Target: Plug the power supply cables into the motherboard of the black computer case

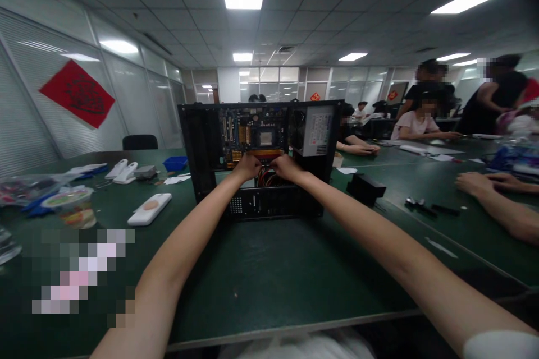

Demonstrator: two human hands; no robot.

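Note:
An open black computer case (278, 205) stands on the green table in front of me. Inside it are a motherboard (255, 123), a bare square CPU socket area (266, 138) and a silver power supply (316, 132). Along the board's lower edge runs an orange-red strip (269, 153), which looks like a memory slot or module. My left hand (248, 167) is closed at the strip's left end, fingers pinched. At its right end my right hand (288, 168) is closed in the same way. What lies between the fingertips is hidden. Coloured cables (268, 177) bunch below and between both hands.
Left on the table (252, 269) are a white power bank (150, 209), a plastic cup (74, 207) and a blue tray (175, 164). A black box-shaped part (366, 189) stands right of the case. Another person's hands (484, 184) rest at the right; other people sit and stand beyond.

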